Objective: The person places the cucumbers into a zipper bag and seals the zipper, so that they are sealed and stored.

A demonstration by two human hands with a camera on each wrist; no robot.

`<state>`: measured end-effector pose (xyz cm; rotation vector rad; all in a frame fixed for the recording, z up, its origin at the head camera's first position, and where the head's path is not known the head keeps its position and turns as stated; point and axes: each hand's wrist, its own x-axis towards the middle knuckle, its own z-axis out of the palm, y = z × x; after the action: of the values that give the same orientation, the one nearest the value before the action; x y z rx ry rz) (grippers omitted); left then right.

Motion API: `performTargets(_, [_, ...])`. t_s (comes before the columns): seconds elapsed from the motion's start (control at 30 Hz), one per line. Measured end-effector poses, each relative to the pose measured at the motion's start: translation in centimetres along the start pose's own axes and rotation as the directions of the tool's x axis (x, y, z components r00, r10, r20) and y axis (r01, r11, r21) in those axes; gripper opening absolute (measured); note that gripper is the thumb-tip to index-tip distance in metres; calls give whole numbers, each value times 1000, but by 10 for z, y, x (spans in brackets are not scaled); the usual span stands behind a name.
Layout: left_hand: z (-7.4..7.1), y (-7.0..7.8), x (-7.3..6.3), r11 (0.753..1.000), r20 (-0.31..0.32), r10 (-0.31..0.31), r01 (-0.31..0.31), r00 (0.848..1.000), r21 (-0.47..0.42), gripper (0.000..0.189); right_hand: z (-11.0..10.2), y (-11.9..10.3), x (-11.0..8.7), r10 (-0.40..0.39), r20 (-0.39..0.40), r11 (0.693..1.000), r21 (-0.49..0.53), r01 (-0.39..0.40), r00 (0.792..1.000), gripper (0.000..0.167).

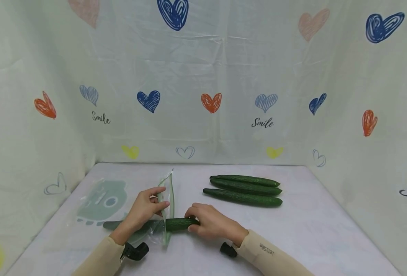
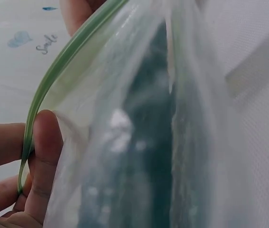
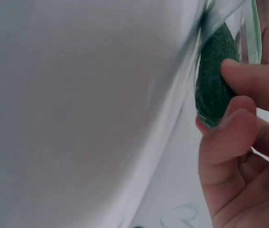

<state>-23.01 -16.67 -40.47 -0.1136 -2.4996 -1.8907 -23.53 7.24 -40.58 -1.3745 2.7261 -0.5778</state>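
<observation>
1 cucumber [image 1: 180,224] half inside the zip bag [image 1: 134,214] on the worktop [image 1: 327,237]. My left hand [image 1: 144,209] pinches the bag's rim open; my right hand [image 1: 208,222] grips the cucumber's outer end. Risk: rim slips from the pinch, mouth collapses, cucumber jams. 3 spare cucumbers [image 1: 244,189] lie well apart.

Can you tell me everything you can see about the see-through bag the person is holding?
The bag is clear, thin, crinkly plastic with a green zip strip at its mouth and a pale teal cartoon print. It lies flat on the white table, mouth held open and upright. The left hand pinches the zip edge. A dark green cucumber, gripped by the right hand, is partly inside it.
</observation>
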Motion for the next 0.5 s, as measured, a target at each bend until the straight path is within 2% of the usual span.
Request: performTargets(0.5, [-1, 6, 1, 1000, -31, -14, 15, 999, 6, 57, 11, -16, 46, -12, -6, 994, 106, 12, 1000, 20])
